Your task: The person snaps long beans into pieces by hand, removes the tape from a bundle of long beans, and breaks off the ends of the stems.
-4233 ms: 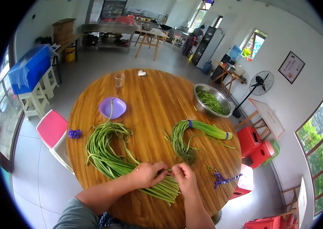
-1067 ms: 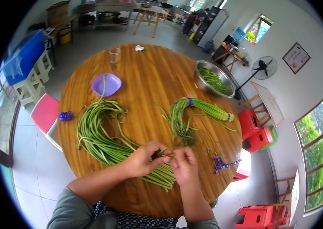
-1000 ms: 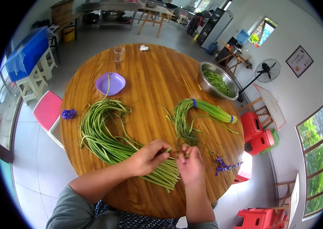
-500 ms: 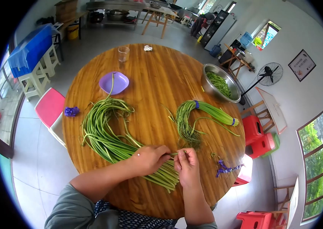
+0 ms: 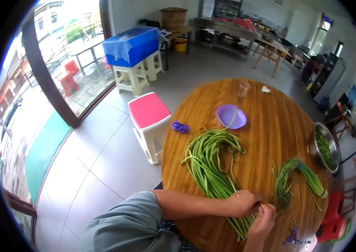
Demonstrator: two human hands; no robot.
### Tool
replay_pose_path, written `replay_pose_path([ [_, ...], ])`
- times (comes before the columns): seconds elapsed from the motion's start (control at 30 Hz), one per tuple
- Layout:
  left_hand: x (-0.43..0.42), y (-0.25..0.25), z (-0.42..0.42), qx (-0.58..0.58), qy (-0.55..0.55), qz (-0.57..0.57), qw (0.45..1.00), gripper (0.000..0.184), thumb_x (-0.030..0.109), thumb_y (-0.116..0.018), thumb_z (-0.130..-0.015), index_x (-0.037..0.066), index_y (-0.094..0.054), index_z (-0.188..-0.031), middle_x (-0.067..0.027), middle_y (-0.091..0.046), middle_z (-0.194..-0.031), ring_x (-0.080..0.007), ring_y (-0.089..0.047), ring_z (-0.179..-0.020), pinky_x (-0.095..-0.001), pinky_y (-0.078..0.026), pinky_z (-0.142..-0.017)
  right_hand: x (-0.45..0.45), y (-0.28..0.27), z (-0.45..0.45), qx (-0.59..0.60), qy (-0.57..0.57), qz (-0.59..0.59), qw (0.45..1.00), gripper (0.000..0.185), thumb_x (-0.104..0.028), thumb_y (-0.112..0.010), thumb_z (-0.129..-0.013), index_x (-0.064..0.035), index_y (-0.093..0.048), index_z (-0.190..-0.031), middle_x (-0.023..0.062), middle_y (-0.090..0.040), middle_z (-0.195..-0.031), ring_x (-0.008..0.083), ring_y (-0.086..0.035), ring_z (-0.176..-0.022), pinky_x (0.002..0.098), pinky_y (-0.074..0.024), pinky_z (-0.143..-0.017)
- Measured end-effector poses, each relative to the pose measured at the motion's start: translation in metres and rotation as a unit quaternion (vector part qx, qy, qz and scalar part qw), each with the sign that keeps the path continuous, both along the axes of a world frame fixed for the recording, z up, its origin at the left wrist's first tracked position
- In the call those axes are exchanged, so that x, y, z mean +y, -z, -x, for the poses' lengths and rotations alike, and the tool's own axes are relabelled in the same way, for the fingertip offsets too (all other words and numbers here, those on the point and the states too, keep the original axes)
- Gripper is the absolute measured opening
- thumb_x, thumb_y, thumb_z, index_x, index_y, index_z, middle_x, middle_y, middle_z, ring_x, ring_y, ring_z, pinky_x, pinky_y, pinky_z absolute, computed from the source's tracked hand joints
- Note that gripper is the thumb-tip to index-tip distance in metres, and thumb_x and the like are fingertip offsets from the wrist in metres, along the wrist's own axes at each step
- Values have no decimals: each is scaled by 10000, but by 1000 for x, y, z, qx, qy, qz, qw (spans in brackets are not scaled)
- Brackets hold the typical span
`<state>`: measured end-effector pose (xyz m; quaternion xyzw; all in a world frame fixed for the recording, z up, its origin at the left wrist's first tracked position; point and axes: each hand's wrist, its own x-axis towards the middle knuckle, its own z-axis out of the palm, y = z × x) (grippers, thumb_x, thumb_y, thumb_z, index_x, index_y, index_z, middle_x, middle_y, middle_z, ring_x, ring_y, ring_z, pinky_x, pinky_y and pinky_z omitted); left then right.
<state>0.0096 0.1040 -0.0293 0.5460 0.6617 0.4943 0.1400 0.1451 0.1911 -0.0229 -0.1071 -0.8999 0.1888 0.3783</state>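
Both my hands meet over the near side of the round wooden table (image 5: 266,109). My left hand (image 5: 244,203) is closed in a pinch above a loose pile of long green garlic scapes (image 5: 211,168). My right hand (image 5: 263,220) pinches close beside it, and a short bit of a garlic scape shows between the fingertips. The pile curves away from me, its cut ends lying under my hands. To the right lies a second bunch of garlic scapes (image 5: 308,176), bound with ties, its thin tips tangled.
A purple bowl (image 5: 239,122) has one stem across it. A steel basin (image 5: 333,161) holds green pieces. A clear cup (image 5: 243,88), crumpled white tissue (image 5: 265,89) and purple ties (image 5: 181,127) lie about the table. A pink-topped stool (image 5: 149,111) stands left.
My head has turned left, so the table and hands appear further right and the doorway shows. My hands stay together at the pile, fingertips now closer to each other.
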Motion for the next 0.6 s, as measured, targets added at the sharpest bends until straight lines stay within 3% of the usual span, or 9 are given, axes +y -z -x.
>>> replay_pose_path([
  [0.03,2,2,-1,-13,2,-16,1000,139,181,-659,-856,60,-634,-919,-170,-657,-775,-376,-655,-698,-466,-521,-615,5,6,-2,1,-10,2,1000,74,-32,-540,-965,7,-579,-1014,150,-589,-966,288,-586,-853,366,-487,-754],
  [0.1,4,3,-2,-29,-1,-33,999,135,176,-648,-868,57,-632,-930,-168,-654,-783,-376,-652,-693,-465,-522,-615,12,13,-7,60,74,173,980,106,-116,-494,-1024,-21,-542,-1024,83,-571,-943,160,-528,-722,274,-443,-634],
  [0.13,2,1,-2,-18,21,-59,998,144,175,-645,-870,49,-628,-938,-161,-653,-821,-372,-652,-727,-457,-528,-634,10,8,-5,58,69,174,981,106,-116,-494,-1024,-21,-542,-1024,83,-571,-943,160,-528,-722,274,-443,-634],
  [0.2,5,4,-2,-8,44,-84,995,154,175,-642,-872,42,-624,-947,-153,-653,-859,-369,-653,-760,-450,-534,-653,5,-9,-5,112,16,434,894,162,-193,-434,-1066,-50,-495,-1020,32,-540,-932,59,-419,-633,200,-342,-540],
  [0.27,10,11,-5,121,47,-155,979,180,169,-654,-846,34,-614,-959,-131,-649,-955,-347,-648,-857,-435,-534,-695,7,-4,-4,104,34,427,897,175,-211,-410,-1075,-68,-466,-989,35,-533,-928,37,-374,-594,184,-294,-505],
  [0.37,5,11,1,209,30,-99,972,193,166,-645,-816,48,-614,-966,-106,-637,-976,-305,-632,-895,-418,-514,-715,11,6,-6,78,29,412,907,156,-193,-421,-1071,-63,-465,-998,29,-516,-914,45,-392,-612,195,-312,-512],
  [0.53,5,1,1,283,-20,-83,955,190,184,-620,-805,75,-603,-960,-93,-620,-933,-268,-615,-838,-392,-480,-708,30,31,-11,19,108,224,968,109,-154,-439,-1061,-53,-470,-1036,23,-464,-868,73,-407,-612,225,-331,-517],
  [0.6,5,-2,7,290,-54,-108,949,192,197,-616,-802,82,-598,-954,-90,-615,-927,-260,-608,-830,-382,-472,-710,36,32,-17,-14,85,295,952,99,-147,-443,-1057,-55,-481,-1054,28,-462,-854,84,-411,-608,228,-332,-520],
])
